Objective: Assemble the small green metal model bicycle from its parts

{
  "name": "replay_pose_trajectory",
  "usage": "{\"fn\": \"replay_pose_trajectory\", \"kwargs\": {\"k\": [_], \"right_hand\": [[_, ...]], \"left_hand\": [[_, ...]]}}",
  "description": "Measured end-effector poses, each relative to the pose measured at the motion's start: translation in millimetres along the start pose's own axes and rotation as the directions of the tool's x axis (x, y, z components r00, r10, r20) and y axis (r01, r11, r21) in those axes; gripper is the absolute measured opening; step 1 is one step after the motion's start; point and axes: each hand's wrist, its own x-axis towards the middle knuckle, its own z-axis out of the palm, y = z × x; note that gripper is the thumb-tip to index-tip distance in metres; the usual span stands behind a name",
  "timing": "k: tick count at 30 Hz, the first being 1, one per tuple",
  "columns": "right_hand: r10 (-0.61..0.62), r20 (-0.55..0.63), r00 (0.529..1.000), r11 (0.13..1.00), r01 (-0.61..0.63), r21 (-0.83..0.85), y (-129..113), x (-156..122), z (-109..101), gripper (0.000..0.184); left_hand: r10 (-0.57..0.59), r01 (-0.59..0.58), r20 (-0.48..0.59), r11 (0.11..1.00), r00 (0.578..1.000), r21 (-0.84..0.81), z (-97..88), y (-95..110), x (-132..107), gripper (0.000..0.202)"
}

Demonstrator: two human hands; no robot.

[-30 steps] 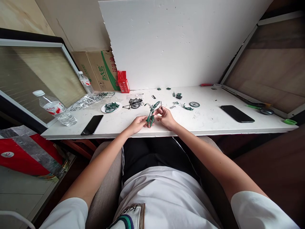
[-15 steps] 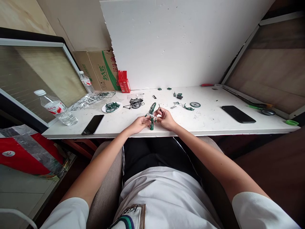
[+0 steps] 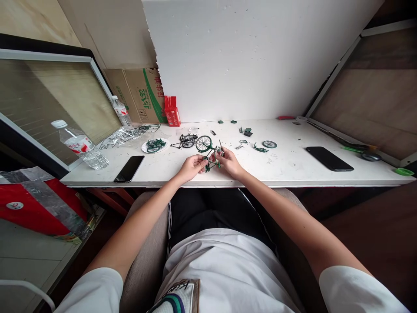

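Observation:
Both my hands hold a small green model bicycle [image 3: 208,153] just above the front of the white table [image 3: 286,169]. My left hand [image 3: 191,167] pinches its lower frame from the left. My right hand [image 3: 229,161] grips the right side of the frame and also holds a thin tool that sticks up past the fingers. One spoked wheel [image 3: 203,143] of the model faces the camera, turned up and to the left.
Loose green parts [image 3: 259,148], a separate wheel [image 3: 269,144], a white dish of parts [image 3: 153,146] and a black model frame [image 3: 185,141] lie behind my hands. Phones lie left [image 3: 129,168] and right [image 3: 329,158]. A water bottle [image 3: 81,146] stands at far left.
The model bicycle has been turned in my hands: its wheel, edge-on before, now faces the camera flat. Both hands stayed at the table's front edge.

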Motion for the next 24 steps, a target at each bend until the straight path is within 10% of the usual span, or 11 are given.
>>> {"fn": "replay_pose_trajectory", "kwargs": {"k": [9, 24], "right_hand": [[0.012, 0.053, 0.999, 0.993, -0.018, 0.120, -9, -6, 2, 0.050], [-0.031, 0.042, 0.999, 0.999, 0.032, -0.032, 5, -1, 3, 0.062]], "left_hand": [[0.019, -0.022, -0.210, 1.000, 0.978, -0.011, 5.6, 8, -4, 0.050], [0.014, -0.017, -0.093, 0.999, 0.996, -0.029, -2.2, -2, -1, 0.052]]}}
